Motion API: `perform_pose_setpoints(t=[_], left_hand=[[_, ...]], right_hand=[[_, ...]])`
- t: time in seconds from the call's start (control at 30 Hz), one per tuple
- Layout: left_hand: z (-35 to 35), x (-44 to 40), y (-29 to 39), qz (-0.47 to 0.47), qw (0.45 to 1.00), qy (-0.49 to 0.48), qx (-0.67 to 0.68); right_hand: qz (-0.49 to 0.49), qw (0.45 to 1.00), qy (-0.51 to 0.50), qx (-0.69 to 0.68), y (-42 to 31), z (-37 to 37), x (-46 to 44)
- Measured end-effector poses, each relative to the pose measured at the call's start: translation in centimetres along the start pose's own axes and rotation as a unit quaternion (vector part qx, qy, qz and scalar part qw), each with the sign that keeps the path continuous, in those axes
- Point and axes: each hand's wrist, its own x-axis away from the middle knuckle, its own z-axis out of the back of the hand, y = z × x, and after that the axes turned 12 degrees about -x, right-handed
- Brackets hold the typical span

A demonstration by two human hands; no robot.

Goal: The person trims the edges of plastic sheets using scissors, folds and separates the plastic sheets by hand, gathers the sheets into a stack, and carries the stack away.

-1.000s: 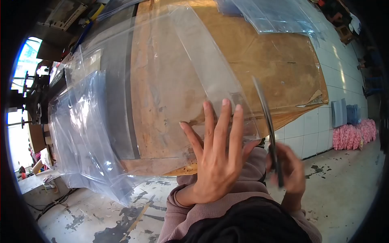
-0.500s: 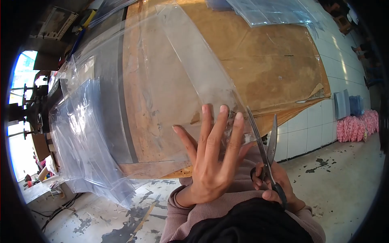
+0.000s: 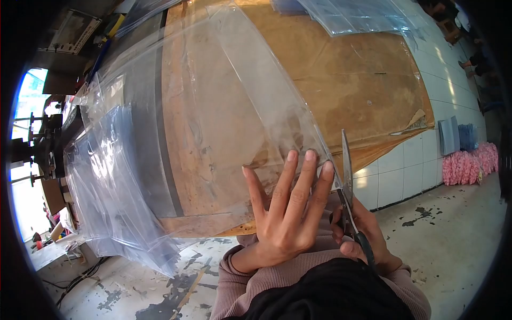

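My left hand [image 3: 290, 216] lies flat with fingers spread on a clear plastic sheet [image 3: 261, 74], its fingertips near the sheet's right edge. The sheet shows a folded or layered strip running diagonally toward my fingers. Fingers of my right hand [image 3: 372, 228] are wrapped round the dark handles of a pair of scissors [image 3: 348, 165]. Its upright blade stands just right of the sheet's edge; the other blade lies along that edge, partly hard to make out. Whether the plastic is between the blades I cannot tell.
A brown-covered table [image 3: 362, 85] carries the sheet. More clear plastic sheets [image 3: 114, 181] hang over its left side, and bluish ones [image 3: 362, 18] lie at the far edge. Pink bundles [image 3: 464, 166] sit by the tiled wall at right. Another person's foot shows at upper right.
My left hand has slid a little right and toward me, and the sheet's edge has shifted right with it. The scissors' blades have come closer together.
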Motion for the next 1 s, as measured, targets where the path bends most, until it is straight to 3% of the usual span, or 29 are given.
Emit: perform_pose_setpoints(t=[1.0], left_hand=[[-0.63,0.09,0.52,-0.018,0.998,0.018,-0.062]], right_hand=[[0.01,0.999,0.042,-0.01,0.52,0.52,0.0]])
